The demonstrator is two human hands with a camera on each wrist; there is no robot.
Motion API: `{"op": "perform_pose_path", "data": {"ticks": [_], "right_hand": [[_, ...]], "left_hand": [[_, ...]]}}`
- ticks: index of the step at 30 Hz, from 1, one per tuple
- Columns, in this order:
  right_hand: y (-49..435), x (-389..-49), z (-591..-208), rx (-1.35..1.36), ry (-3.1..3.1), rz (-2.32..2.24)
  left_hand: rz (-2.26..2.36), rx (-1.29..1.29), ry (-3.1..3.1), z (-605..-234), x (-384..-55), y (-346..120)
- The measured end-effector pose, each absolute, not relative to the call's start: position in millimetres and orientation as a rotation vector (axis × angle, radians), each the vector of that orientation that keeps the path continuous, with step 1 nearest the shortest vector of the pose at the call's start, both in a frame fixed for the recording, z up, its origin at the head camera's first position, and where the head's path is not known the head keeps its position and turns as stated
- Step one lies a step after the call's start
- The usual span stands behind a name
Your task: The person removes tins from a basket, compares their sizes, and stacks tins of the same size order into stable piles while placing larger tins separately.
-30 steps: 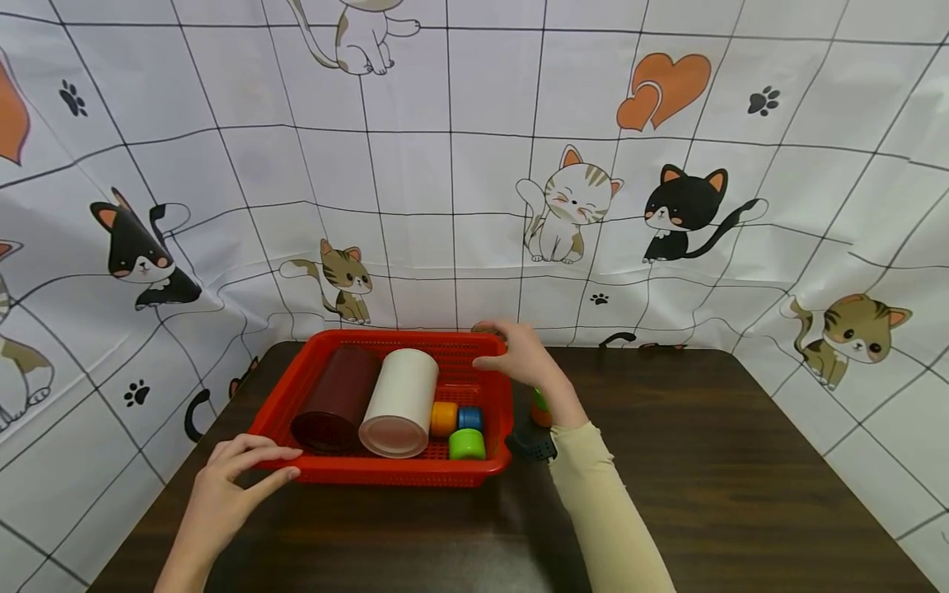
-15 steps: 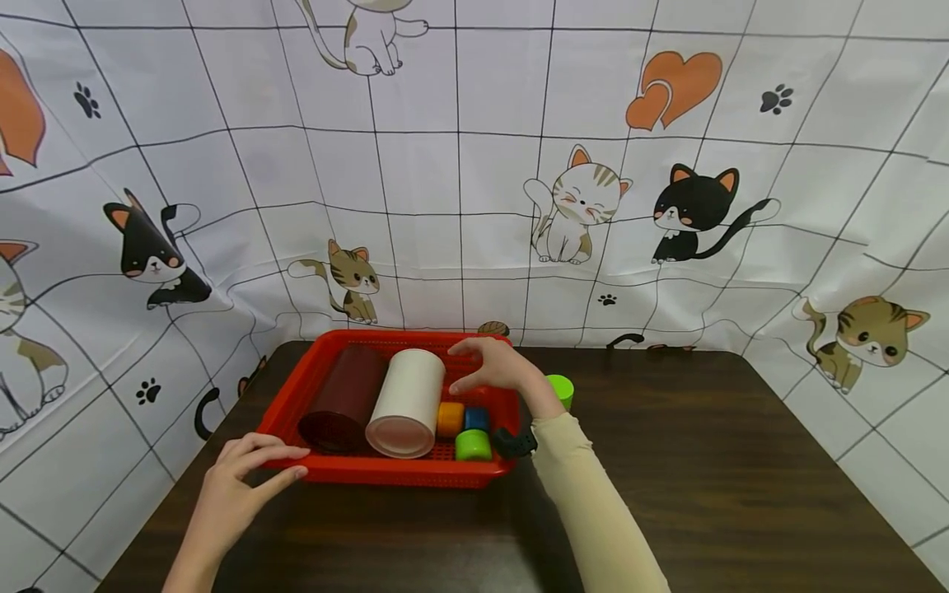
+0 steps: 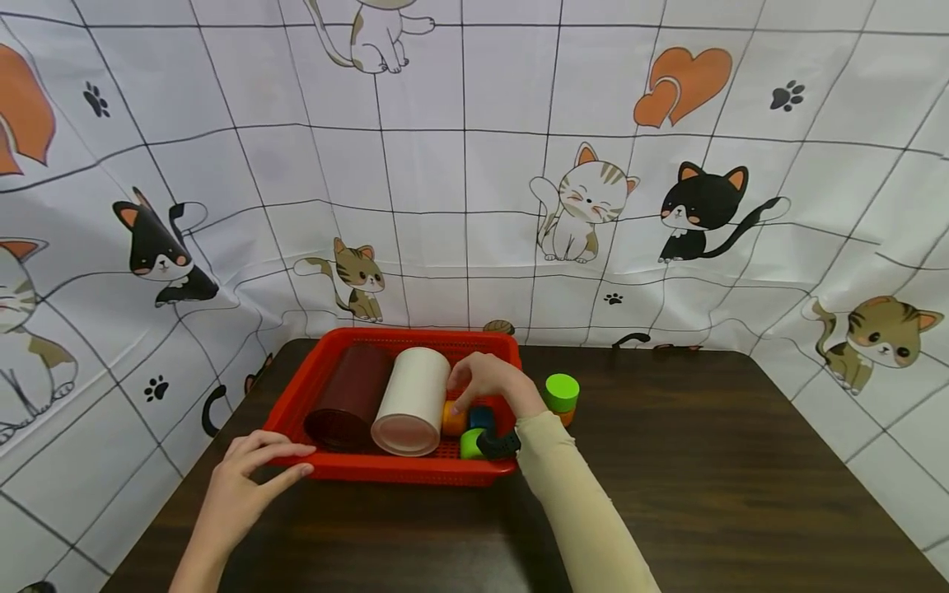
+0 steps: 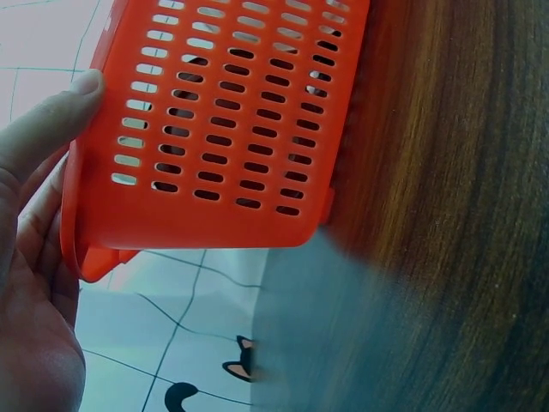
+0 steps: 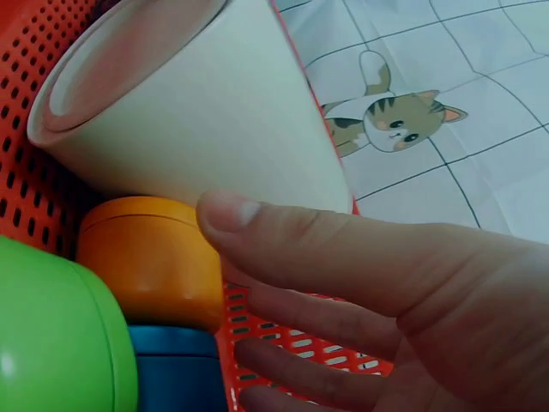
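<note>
A red perforated plastic basket (image 3: 400,470) sits on the table. My left hand (image 3: 240,486) holds its front left corner, the thumb (image 4: 51,129) against the outer wall and the fingers over the rim. Inside lie a dark maroon cylinder (image 3: 350,391) and a white cylinder (image 3: 417,387), side by side. Right of them are a small orange round container (image 5: 146,257), a blue one (image 5: 176,369) and a green one (image 5: 60,335). Over these my right hand (image 3: 493,383) reaches in with fingers apart; the thumb tip is at the orange container's edge, and whether it touches cannot be told.
Just right of the basket, a green container (image 3: 562,390) stands on an orange one (image 3: 567,417). The dark wooden table (image 3: 712,469) extends to the right and front. A white cat-print sheet (image 3: 489,206) hangs behind the table and along both sides.
My right hand has moved from the basket's right rim leftward and down to the orange container, uncovering the green-topped stack outside. The left hand stays at the corner.
</note>
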State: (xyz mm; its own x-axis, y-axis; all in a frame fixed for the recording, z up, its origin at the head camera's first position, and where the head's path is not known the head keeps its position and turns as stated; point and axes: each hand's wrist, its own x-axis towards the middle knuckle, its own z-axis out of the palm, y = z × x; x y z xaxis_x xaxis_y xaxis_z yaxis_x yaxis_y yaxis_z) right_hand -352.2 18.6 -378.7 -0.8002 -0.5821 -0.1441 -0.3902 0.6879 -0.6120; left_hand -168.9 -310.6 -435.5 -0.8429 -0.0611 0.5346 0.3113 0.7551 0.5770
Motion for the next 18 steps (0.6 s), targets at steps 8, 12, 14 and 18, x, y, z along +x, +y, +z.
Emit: {"op": "perform_pose_path", "data": {"ticks": [8, 12, 14, 18], "right_hand": [[12.1, -351.4, -380.8, -0.694, 2.565, -0.727], [11.4, -352.4, -383.3, -0.656, 2.542, -0.649], [10.8, -353.9, -384.6, -0.638, 2.527, -0.617], [8.5, -357.5, -386.0, -0.594, 2.478, -0.582]], "left_hand": [[-0.93, -0.192, -2.409, -436.7, -169.3, -311.7], [-0.929, -0.191, -2.42, -437.6, -169.3, -311.8], [-0.929, -0.186, -2.425, -437.8, -169.1, -312.0], [-0.927, -0.183, -2.43, -437.0, -169.1, -312.6]]}}
